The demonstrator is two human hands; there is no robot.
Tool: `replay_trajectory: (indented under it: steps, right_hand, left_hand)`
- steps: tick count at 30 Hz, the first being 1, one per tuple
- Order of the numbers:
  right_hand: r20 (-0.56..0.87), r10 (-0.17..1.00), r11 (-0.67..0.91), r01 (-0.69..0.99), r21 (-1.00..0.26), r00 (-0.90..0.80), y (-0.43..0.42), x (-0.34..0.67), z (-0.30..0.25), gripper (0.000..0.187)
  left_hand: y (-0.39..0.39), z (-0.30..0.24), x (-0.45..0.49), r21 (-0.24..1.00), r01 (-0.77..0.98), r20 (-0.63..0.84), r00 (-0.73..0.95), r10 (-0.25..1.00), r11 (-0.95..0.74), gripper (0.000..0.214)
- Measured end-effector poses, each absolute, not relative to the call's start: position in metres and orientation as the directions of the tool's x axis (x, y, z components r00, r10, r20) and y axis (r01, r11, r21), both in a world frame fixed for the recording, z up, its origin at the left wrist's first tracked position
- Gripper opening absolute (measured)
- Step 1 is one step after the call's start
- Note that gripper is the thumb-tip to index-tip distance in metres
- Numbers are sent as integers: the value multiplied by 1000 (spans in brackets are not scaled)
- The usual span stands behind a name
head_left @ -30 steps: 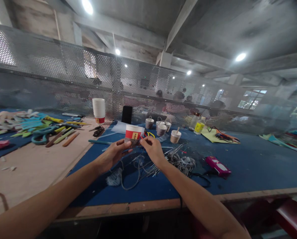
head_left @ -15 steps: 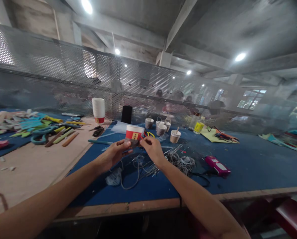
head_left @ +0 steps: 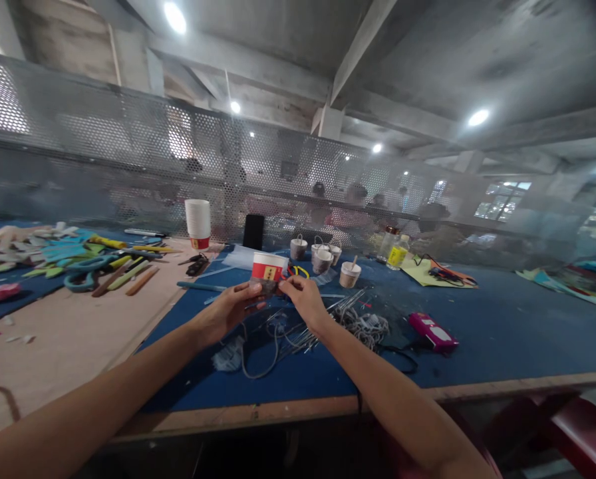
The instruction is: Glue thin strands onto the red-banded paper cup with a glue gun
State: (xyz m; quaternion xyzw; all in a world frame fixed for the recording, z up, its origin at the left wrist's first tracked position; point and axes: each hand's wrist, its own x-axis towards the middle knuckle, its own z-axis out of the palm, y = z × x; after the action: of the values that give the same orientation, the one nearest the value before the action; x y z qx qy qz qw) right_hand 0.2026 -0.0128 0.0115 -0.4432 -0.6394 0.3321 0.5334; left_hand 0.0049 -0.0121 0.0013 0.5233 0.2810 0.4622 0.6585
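A red and white paper cup (head_left: 268,266) is held above the blue table surface. Its lower part is covered in something dark grey, perhaps wound cord. My left hand (head_left: 228,307) grips the cup from the left, with the thumb at its lower front. At the cup's lower right side my right hand (head_left: 305,299) is closed in a pinch; what lies between its fingertips is too small to make out. Loose grey cord (head_left: 258,376) curves over the table below my hands. Yellow-handled scissors (head_left: 300,270) lie partly hidden just behind my right hand.
Several grey-covered cups (head_left: 322,261) and a tan cup (head_left: 349,274) stand behind. Tangled cord (head_left: 365,327), a magenta box (head_left: 432,331) and a yellow-labelled bottle (head_left: 398,253) are to the right. Stacked paper cups (head_left: 198,219), a phone (head_left: 253,231) and tools (head_left: 128,276) sit left.
Both hands stay at the cup with almost the same grip. The view has shifted very slightly.
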Motion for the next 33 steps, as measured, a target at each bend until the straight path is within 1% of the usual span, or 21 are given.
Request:
replay_trajectory:
  steps: [4, 7, 10, 14, 20, 23, 26, 29, 33]
  right_hand:
    - [416, 908, 414, 228, -881, -41, -11, 203, 9, 32]
    - [444, 895, 438, 257, -861, -41, -10, 203, 7, 35]
    - [454, 889, 453, 247, -857, -54, -9, 203, 5, 34]
    - [467, 881, 471, 225, -853, -74, -7, 204, 3, 32]
    - [465, 882, 468, 262, -844, -77, -8, 204, 2, 30]
    - [461, 884, 464, 277, -841, -80, -10, 204, 4, 29]
    - [465, 882, 468, 279, -839, -82, -12, 202, 6, 27]
    - [475, 876, 479, 266, -836, -85, -15, 201, 7, 27]
    - [477, 873, 487, 246, -838, -103, -18, 199, 8, 27]
  left_hand:
    - [-10, 1, 5, 939, -341, 116, 413, 903, 35, 47]
    - [-10, 0, 5, 935, -352, 120, 403, 908, 32, 47]
    - [-11, 1, 5, 937, -347, 116, 392, 912, 30, 43]
    - [-13, 3, 7, 939, -344, 118, 336, 934, 4, 37]
    - [-14, 4, 10, 938, -343, 146, 247, 958, -54, 33]
    - [-15, 5, 10, 940, -336, 152, 248, 957, -62, 34]
    - [-16, 4, 11, 949, -302, 174, 261, 950, -91, 41]
    - [-16, 3, 12, 966, -226, 177, 222, 959, -126, 48]
    - [-16, 4, 13, 970, -201, 179, 209, 961, -137, 46]
